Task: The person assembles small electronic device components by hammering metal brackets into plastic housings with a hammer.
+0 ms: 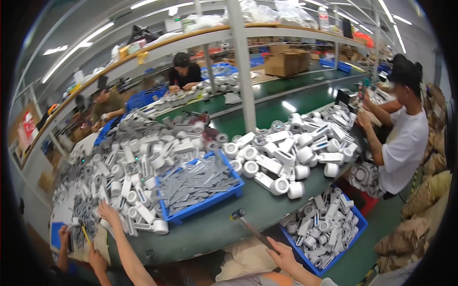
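My left hand [110, 213] reaches out over the near left edge of a heap of white plastic device housings [136, 193], each with a round head and a short handle. Its fingers are stretched out, with nothing seen in them; whether they touch a housing I cannot tell. In my right hand [282, 256] is the handle of a hammer [253, 229], its dark head pointing away over the table's front edge. Between the heaps stands a blue tray [200, 209] filled with flat grey plastic strips [193, 183].
A second heap of white housings [286, 152] lies right of the tray. Below the table edge is a blue crate [358, 229] full of them. At left, another person's hands [97, 260] work with a yellow-handled tool [85, 232]. A person in white [405, 128] stands at right.
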Available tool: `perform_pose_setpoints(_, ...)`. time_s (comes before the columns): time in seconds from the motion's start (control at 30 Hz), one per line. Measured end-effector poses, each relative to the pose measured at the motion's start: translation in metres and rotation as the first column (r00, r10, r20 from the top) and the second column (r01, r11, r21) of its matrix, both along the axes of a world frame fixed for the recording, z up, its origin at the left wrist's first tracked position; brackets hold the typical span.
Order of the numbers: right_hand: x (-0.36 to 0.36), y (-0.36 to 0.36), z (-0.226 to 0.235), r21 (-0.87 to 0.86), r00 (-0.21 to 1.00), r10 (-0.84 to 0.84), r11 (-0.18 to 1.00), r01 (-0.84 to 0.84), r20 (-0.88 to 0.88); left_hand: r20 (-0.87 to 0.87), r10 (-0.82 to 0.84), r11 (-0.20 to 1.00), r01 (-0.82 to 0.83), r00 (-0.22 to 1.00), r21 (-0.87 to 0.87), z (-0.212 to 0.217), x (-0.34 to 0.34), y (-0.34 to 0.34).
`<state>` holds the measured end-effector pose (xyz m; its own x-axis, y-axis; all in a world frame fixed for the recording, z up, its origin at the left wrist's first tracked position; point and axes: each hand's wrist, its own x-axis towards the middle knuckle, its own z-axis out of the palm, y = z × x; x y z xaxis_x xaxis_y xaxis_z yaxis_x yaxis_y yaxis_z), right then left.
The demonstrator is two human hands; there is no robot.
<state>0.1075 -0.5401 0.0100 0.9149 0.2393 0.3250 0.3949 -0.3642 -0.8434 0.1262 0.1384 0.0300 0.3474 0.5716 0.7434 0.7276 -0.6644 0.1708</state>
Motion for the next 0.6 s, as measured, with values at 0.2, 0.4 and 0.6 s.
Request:
perform_pose_setpoints(0.2,-0.001,-0.023,-0.016,0.138,0.986,-0.148,0.978,0.157,-0.071,0.065,-0.866,0.496,0.835,0.496,0.239,0.069,0.072,-0.267)
perform_pose_setpoints(0.4,-0.002,-0.042,-0.032,0.252,0.955,-0.266,0.923,0.292,-0.136,0.024,-0.993,-0.116,0.945,-0.114,-0.307,0.057,0.143,-0.494)
perform_pose_setpoints(0.6,-0.015,-0.059,-0.016,0.327,0.902,-0.306,0.856,0.4,-0.303,0.007,-0.981,0.179,0.927,0.192,-0.331,0.013,0.19,-0.575)
